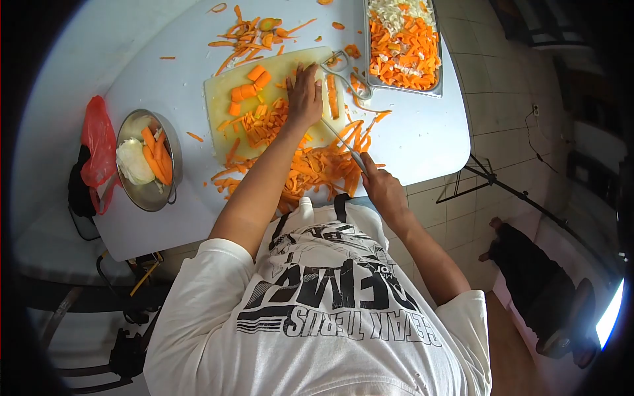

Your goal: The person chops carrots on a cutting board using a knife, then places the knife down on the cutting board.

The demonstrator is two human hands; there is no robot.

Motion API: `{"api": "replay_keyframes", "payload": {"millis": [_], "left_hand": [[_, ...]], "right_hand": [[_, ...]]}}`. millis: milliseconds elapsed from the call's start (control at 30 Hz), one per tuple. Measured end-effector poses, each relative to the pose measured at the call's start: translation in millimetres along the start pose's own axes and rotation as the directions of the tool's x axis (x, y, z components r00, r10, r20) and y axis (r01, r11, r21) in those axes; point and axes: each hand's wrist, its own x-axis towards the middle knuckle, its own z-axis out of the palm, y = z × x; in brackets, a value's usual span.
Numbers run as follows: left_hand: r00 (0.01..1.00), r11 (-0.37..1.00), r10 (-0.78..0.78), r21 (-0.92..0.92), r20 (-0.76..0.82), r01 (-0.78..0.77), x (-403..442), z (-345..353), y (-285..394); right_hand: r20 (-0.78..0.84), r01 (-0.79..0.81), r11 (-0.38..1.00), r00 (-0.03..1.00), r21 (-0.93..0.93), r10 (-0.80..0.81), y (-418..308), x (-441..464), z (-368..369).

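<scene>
My right hand [385,193] is wrapped round the handle of a knife [345,142], whose blade slants up and left across the cutting board's near right edge. Over the cutting board [224,142], my left hand [305,98] points its fingers downward, closed and close to the blade's tip; what lies beneath them is hidden. Cut carrot sticks [261,129] spread beside my left wrist, with thicker carrot chunks [249,88] farther up. A carrot strip [333,98] lies at the board's right side. Next to it rests a peeler-like tool with a looped grey handle [362,92].
Carrot peelings [307,173] pile along the near table edge, and more peelings [247,39] lie beyond the board. A metal tray [437,89] holds cut carrot and pale shreds. At left stand a metal bowl [146,201] with carrots and cabbage, and a red plastic bag [98,148].
</scene>
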Motion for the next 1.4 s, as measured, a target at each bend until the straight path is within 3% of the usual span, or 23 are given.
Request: {"api": "replay_keyframes", "payload": {"millis": [433, 500, 633, 667, 733, 800, 833, 867, 900, 933, 967, 1067, 1200, 1400], "left_hand": [[0.999, 0.995, -0.032, 0.095, -0.028, 0.034, 3.8, 1.9, -0.3], [0.999, 0.993, -0.036, 0.109, -0.008, 0.037, 1.9, 3.5, -1.2], [1.000, 0.995, 0.006, 0.095, 0.021, -0.008, 10.5, -1.7, 5.8], [0.996, 0.998, -0.057, -0.015, -0.069, 0.056, 8.5, -7.6, 5.6], [0.956, 0.957, -0.199, -0.251, -0.217, 0.142, 3.0, -23.9, -1.4], [0.815, 0.890, -0.424, -0.349, -0.394, 0.294, -3.7, -42.1, -7.8], [0.797, 0.862, -0.434, -0.452, -0.419, 0.232, -8.1, -51.6, -9.0], [0.837, 0.908, -0.358, -0.363, -0.413, 0.210, -12.7, -55.7, -12.5], [0.871, 0.946, -0.280, -0.271, -0.403, 0.178, -15.5, -58.1, -17.2], [0.900, 0.974, -0.203, -0.178, -0.385, 0.143, -17.5, -60.8, -22.3], [0.949, 0.980, -0.167, -0.154, -0.268, 0.129, -19.8, -63.8, -28.2], [0.988, 0.978, -0.113, 0.167, -0.102, 0.129, -36.1, -59.6, -12.0], [0.989, 0.988, -0.027, 0.156, 0.143, 0.005, -37.1, -63.5, 11.5], [0.987, 0.979, -0.033, 0.205, 0.156, 0.001, -60.7, -60.8, 10.9]], "right_hand": [[0.015, 0.066, 0.997, 0.998, -0.039, -0.066, 22.0, 18.5, -3.0], [0.034, 0.042, 0.999, 0.999, -0.013, -0.042, 22.5, 16.8, 2.2], [0.028, 0.022, 0.974, 0.999, 0.225, -0.029, 27.8, 17.7, 17.3], [0.025, 0.055, 0.894, 0.997, 0.444, -0.074, 28.2, 17.2, 24.1], [0.024, 0.033, 0.835, 0.998, 0.550, -0.056, 13.7, 9.7, 21.7], [0.125, -0.091, 0.794, 0.992, 0.602, 0.019, 1.3, 4.1, 18.3], [0.177, -0.141, 0.761, 0.984, 0.634, 0.035, -5.9, 0.3, 13.5], [0.228, -0.189, 0.726, 0.973, 0.661, 0.046, -10.7, -3.1, 11.1], [0.127, -0.080, 0.730, 0.992, 0.679, -0.009, -12.8, -7.5, 12.6], [0.119, -0.082, 0.720, 0.993, 0.689, -0.001, -14.1, -10.6, 11.2], [0.114, -0.085, 0.712, 0.993, 0.697, 0.007, -15.3, -13.8, 8.5], [0.057, -0.090, 0.704, 0.996, 0.705, 0.071, -7.8, -19.6, 13.1], [-0.010, -0.098, 0.731, 0.990, 0.675, 0.142, 7.7, -17.0, 8.1], [-0.039, -0.079, 0.765, 0.990, 0.639, 0.136, 5.9, -16.6, -3.0]]}}
